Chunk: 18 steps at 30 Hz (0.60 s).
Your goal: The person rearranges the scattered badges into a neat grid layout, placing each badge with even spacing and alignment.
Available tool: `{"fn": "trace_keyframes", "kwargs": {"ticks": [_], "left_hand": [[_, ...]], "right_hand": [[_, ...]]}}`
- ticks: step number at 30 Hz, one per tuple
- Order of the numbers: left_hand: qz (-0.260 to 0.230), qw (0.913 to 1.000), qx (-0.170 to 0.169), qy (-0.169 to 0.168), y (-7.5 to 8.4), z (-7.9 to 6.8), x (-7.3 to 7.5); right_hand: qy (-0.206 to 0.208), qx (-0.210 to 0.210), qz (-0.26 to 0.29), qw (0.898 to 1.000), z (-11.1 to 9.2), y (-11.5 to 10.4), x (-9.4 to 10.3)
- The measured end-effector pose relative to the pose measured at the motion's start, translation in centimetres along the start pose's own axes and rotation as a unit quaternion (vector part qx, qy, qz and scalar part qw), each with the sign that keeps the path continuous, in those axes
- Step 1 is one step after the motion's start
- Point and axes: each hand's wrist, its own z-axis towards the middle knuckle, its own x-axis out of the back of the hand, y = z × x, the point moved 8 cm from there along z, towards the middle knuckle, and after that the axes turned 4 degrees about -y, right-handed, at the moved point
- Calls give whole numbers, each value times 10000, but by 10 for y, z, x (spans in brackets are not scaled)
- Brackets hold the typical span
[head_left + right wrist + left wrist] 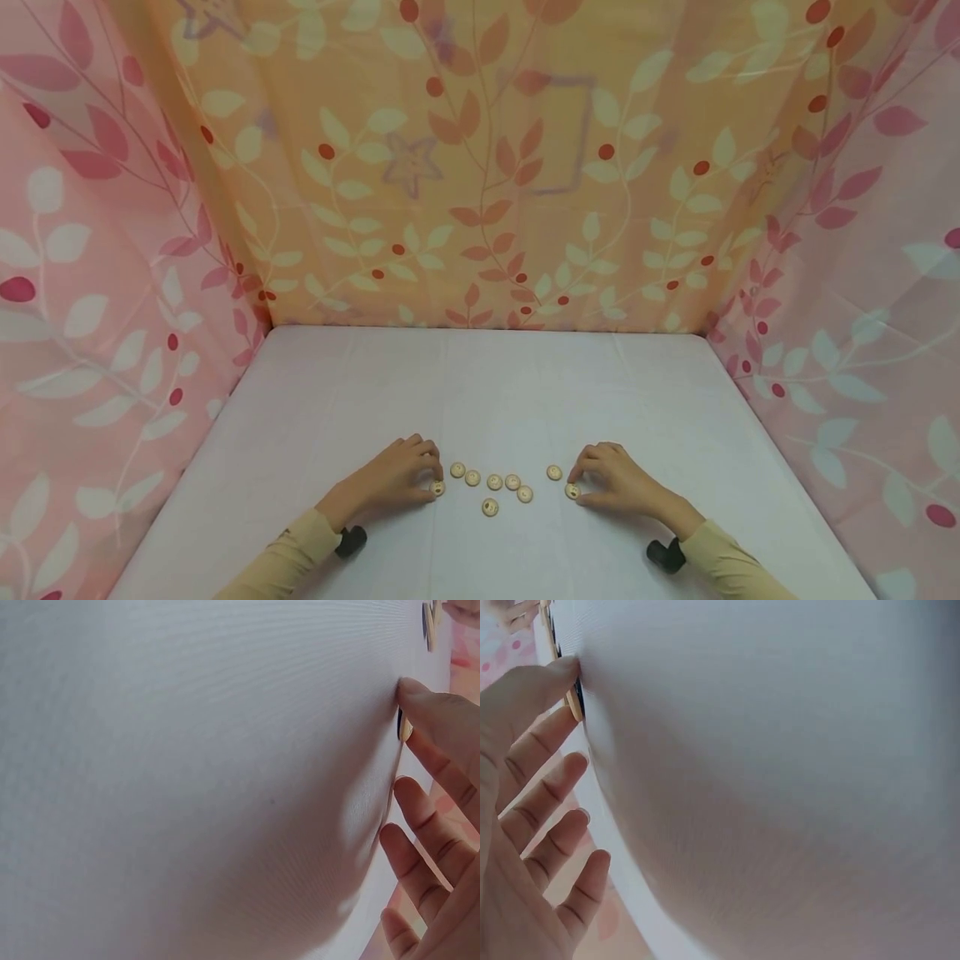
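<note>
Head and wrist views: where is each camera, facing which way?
Head: on the head, facing forward and down at the table; left hand, right hand and sleeves show.
Left wrist: on that wrist, facing its hand pinching a disc.
Right wrist: likewise, its hand pinching another disc.
Shared by head and left wrist: left hand.

Desk (487, 392) has a white cloth cover, faint creases running front to back, far corners slightly rounded, near edge out of frame. Both wrist views are mostly that cloth: fine ribbed texture, soft shadows, one small dark speck (272, 802) in the right one. Back curtain (450, 208) behind it: orange-yellow, pale and reddish leaf sprigs, red dots, plus faint purple outlines, incl. a star (412, 162) left of center and a partial rectangle (587, 137) right of center. Left curtain (112, 333) and right curtain (862, 292): pink, white and darker pink leaves, deep pink dots, both flanking the desk.
</note>
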Motion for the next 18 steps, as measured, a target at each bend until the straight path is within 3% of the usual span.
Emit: {"fn": "trace_keyframes", "kwargs": {"ticks": [11, 18], "left_hand": [[-346, 9986, 116, -378, -4, 8, -4], [-438, 9982, 263, -317, -6, 12, 0]], "right_hand": [[-159, -188, 139, 9996, 2, 7, -4], [-182, -170, 204, 9995, 2, 7, -5]]}}
